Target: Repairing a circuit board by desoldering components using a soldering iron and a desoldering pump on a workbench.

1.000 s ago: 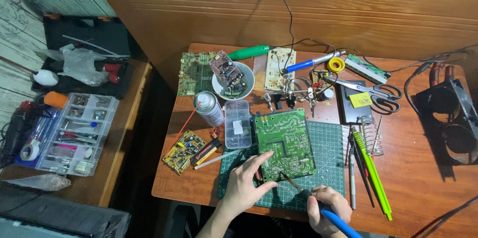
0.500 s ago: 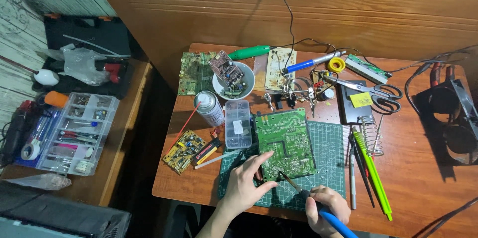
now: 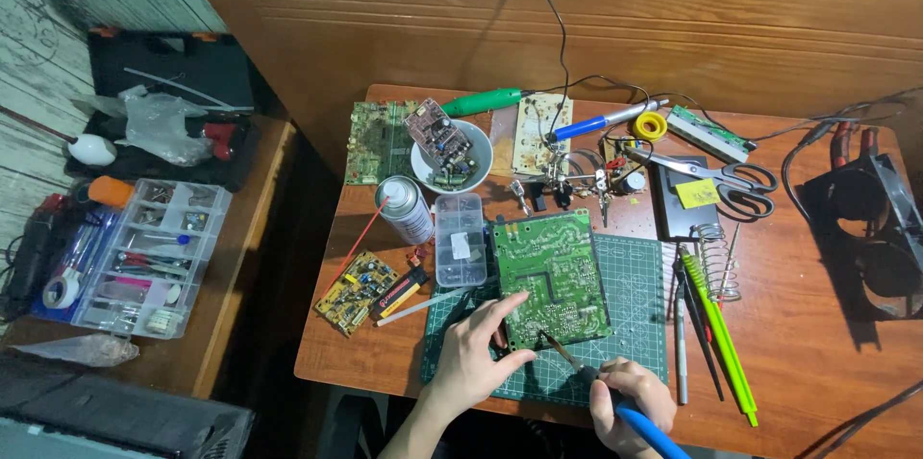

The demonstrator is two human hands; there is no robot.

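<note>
On the circuit board (image 3: 553,278), both hands stay unmoved.

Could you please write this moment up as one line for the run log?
left hand: steadies green circuit board | right hand: holds blue-handled soldering iron, tip at board's near edge | base: green cutting mat

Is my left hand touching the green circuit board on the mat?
Touching: the head view shows the left hand with fingers lying on the green circuit board's near left edge.

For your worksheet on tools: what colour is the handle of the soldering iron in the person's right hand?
Blue, seen in the head view: soldering iron, right hand.
</note>
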